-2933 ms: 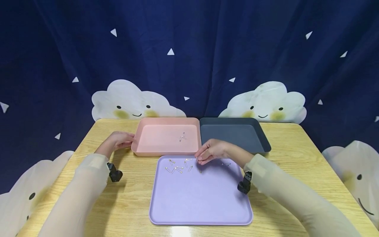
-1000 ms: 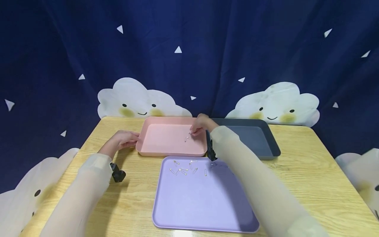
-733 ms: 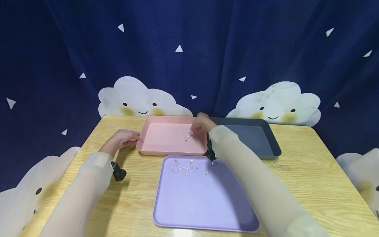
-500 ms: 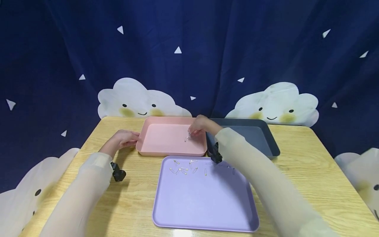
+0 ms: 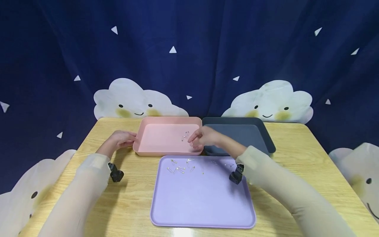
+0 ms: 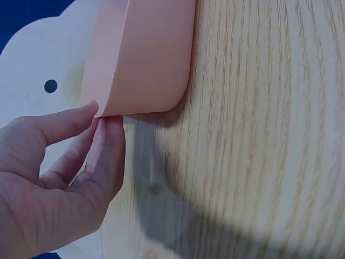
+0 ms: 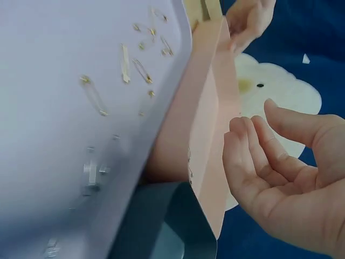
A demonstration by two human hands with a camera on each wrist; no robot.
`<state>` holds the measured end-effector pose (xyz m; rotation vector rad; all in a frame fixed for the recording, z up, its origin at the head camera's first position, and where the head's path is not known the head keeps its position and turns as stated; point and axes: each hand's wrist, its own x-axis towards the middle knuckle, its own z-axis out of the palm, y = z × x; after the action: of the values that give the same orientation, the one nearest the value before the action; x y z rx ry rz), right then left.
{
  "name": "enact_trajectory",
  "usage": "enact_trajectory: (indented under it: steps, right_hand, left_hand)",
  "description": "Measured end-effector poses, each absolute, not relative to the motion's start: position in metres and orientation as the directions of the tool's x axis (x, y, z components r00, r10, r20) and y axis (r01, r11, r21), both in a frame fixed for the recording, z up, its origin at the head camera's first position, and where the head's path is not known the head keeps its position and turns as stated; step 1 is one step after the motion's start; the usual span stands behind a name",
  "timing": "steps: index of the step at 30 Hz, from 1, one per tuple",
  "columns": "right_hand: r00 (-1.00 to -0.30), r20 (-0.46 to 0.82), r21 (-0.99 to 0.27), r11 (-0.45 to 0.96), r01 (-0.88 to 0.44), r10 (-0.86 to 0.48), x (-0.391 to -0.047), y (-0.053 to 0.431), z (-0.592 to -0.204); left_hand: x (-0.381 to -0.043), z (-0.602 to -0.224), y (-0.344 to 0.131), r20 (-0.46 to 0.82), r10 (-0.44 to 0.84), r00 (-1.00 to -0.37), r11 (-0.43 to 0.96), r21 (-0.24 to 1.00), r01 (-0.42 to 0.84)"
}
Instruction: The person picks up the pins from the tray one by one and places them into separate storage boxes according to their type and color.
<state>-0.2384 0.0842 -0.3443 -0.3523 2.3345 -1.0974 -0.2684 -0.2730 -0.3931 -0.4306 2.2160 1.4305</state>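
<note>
My left hand (image 5: 123, 139) pinches the left rim of the pink tray (image 6: 148, 65), thumb on the inner side and fingers outside. Inside that tray, toward its right, lie several small silver safety pins (image 5: 185, 136). My right hand (image 5: 205, 136) hovers over the pink tray's right edge with nothing in it, thumb and fingers apart in the right wrist view. Below it, the purple tray (image 5: 201, 204) bears several gold safety pins (image 7: 142, 71) at its upper left and several silver safety pins (image 7: 92, 168), blurred, at its upper right, partly hidden by the right wrist.
A dark blue-grey tray (image 5: 237, 131) stands against the pink tray's right side, partly behind the right forearm. All three trays are on a wooden table (image 5: 127, 197). Behind it hangs a navy curtain (image 5: 189, 65) with white clouds.
My right hand carried a silver safety pin from the purple tray to the pink tray, let it go there, and has drawn back toward the right. The left hand stays at the rim.
</note>
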Motion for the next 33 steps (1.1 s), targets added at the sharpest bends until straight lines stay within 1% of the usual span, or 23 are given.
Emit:
enact_trajectory:
  steps: [6, 10, 13, 16, 19, 22, 27, 33]
  right_hand:
    - [-0.807, -0.298, -0.79, 0.606, -0.091, -0.51, -0.207, 0.103, -0.353]
    - [-0.766, -0.258, -0.781, 0.594, -0.194, -0.589, -0.192, 0.118, -0.361]
    - [-0.748, -0.211, -0.724, 0.614, -0.312, -0.63, -0.185, 0.127, -0.366]
    - [-0.765, -0.174, -0.644, 0.66, -0.388, -0.62, -0.179, 0.134, -0.372]
    - [-0.79, -0.159, -0.58, 0.704, -0.41, -0.592, -0.175, 0.139, -0.376]
    - [-0.805, -0.143, -0.55, 0.722, -0.42, -0.576, -0.171, 0.142, -0.379]
    - [-0.801, -0.142, -0.562, 0.713, -0.418, -0.582, -0.165, 0.142, -0.382]
    - [-0.776, -0.154, -0.573, 0.695, -0.434, -0.611, -0.158, 0.141, -0.383]
  left_hand:
    - [-0.269, -0.391, -0.272, -0.536, -0.009, -0.844, 0.411, 0.768, -0.492]
    - [-0.269, -0.39, -0.271, -0.548, -0.022, -0.836, 0.417, 0.755, -0.506]
    - [-0.269, -0.389, -0.271, -0.545, -0.019, -0.838, 0.411, 0.76, -0.503]
    - [-0.269, -0.389, -0.272, -0.543, -0.017, -0.839, 0.411, 0.762, -0.501]
    - [-0.269, -0.389, -0.272, -0.543, -0.018, -0.839, 0.418, 0.759, -0.5]
    - [-0.268, -0.39, -0.272, -0.543, -0.019, -0.839, 0.421, 0.757, -0.5]
    - [-0.266, -0.39, -0.271, -0.534, -0.019, -0.845, 0.416, 0.765, -0.492]
    - [-0.266, -0.39, -0.272, -0.532, -0.025, -0.847, 0.411, 0.767, -0.493]
